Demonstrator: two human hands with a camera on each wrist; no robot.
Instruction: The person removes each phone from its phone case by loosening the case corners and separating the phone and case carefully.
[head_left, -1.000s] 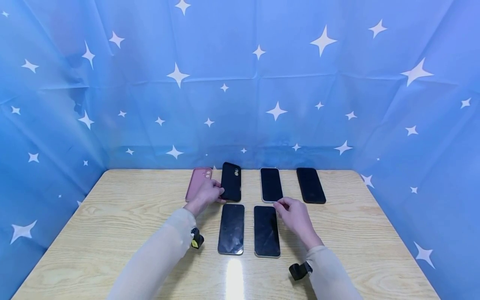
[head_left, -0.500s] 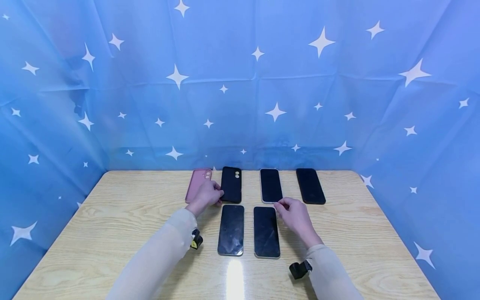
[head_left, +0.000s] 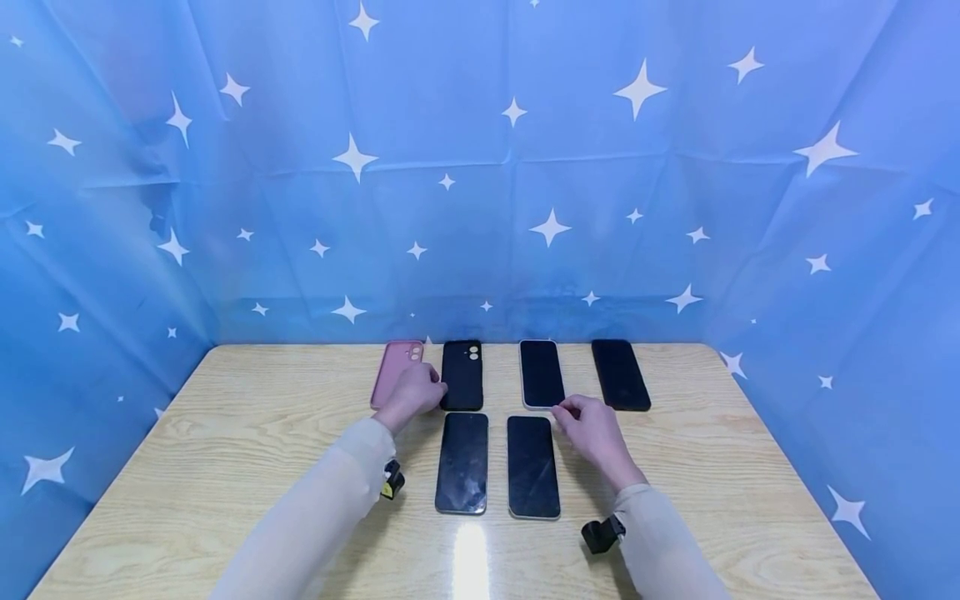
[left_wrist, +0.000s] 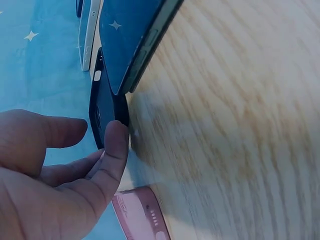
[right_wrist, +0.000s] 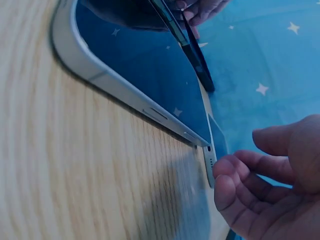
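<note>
A black phone case (head_left: 462, 379) lies flat in the back row, its camera holes at the far right corner. My left hand (head_left: 411, 392) is at its near left corner. In the left wrist view, the fingertips of that left hand (left_wrist: 65, 180) touch the edge of the case (left_wrist: 102, 102), while the thumb stands off it. My right hand (head_left: 592, 429), fingers loosely bent and holding nothing, hovers by the near edge of a white-edged phone (head_left: 542, 372). Two dark-screened phones, one on the left (head_left: 462, 462) and one on the right (head_left: 533, 467), lie in front.
Left of the black case lies a pink phone case (head_left: 396, 375), partly behind the left hand. A black phone-shaped item (head_left: 621, 373) lies at the back right. The wooden table (head_left: 225, 442) ends at a blue star-patterned curtain (head_left: 420, 208).
The black case, tilted up at its far end a second ago, has come down flat on the table. The left hand's fingers have loosened from it. The right hand has hardly moved.
</note>
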